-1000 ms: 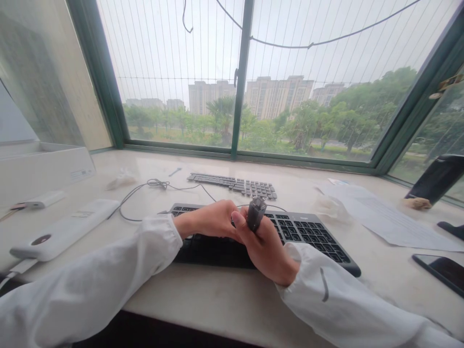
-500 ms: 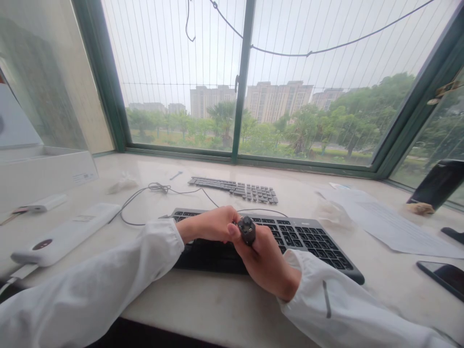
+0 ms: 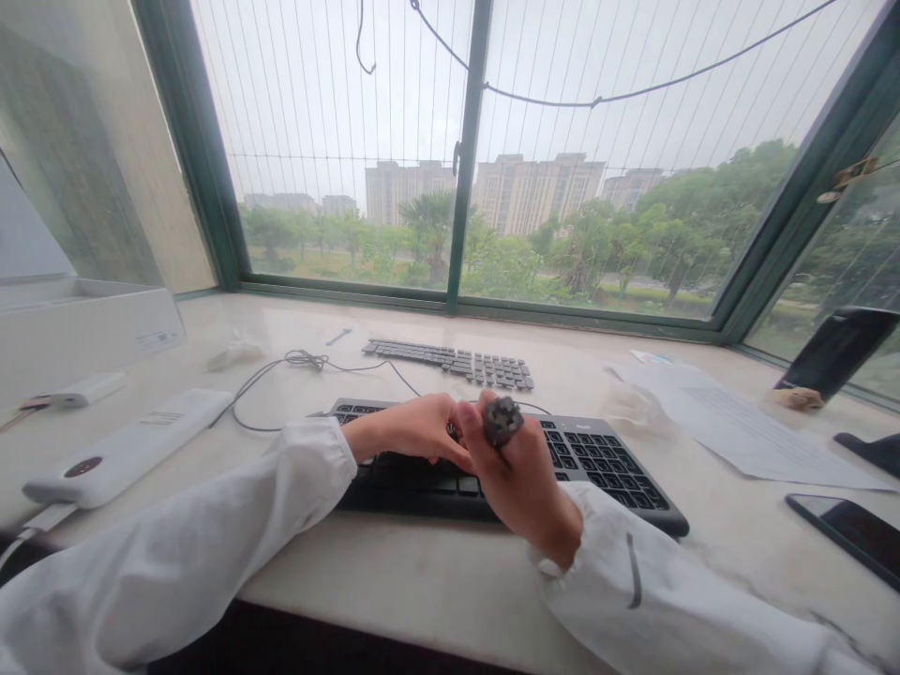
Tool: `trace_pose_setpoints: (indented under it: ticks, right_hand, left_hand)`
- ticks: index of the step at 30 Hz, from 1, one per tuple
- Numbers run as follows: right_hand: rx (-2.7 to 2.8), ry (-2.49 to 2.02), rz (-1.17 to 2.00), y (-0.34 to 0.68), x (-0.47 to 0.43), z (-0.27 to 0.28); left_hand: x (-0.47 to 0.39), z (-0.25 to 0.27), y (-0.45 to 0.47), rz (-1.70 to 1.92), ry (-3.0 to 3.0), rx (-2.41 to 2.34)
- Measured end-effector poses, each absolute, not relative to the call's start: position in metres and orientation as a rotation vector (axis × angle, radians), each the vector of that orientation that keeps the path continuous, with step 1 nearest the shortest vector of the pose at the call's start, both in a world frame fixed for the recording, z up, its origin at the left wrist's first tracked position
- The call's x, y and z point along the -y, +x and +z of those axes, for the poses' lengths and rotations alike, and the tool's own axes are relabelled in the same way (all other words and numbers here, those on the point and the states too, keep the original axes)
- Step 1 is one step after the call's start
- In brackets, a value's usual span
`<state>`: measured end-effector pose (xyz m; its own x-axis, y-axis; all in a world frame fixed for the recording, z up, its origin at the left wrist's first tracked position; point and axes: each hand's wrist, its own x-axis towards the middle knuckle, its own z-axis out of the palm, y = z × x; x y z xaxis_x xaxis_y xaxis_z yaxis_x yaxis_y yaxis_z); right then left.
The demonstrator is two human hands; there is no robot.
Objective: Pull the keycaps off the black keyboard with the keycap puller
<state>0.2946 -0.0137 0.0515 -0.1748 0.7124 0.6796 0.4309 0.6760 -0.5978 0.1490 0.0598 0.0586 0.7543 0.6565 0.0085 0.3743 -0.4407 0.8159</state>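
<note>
Right hand (image 3: 517,478), fingers clamped around a small dark tool (image 3: 501,419) raised clear above the black keyboard (image 3: 605,459) at the sill's (image 3: 422,581) near edge; left hand (image 3: 414,429), loosely curled and holding nothing, steadies the keys.

Office-like desk: keyboards (image 3: 583,455), papers (image 3: 738,422), window (image 3: 464,150).

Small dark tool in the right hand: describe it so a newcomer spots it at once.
Start at the black keyboard nearest the sill's front edge. Above its middle the right hand rises, fingers closed on a small dark gray tool. It is the only thing held up off the sill; the left hand rests on the keys.
</note>
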Motion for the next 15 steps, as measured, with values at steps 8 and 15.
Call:
trace_pose_setpoints:
  ticks: [8,15]
  right_hand:
    - [1.584,-1.032,0.368,0.304,-0.012,0.056]
    - [1.601,-1.104,0.158,0.341,-0.026,0.084]
  left_hand:
    - [-0.057,0.067,0.152,0.257,2.137,-0.836]
    - [-0.056,0.069,0.15,0.252,2.161,-0.819]
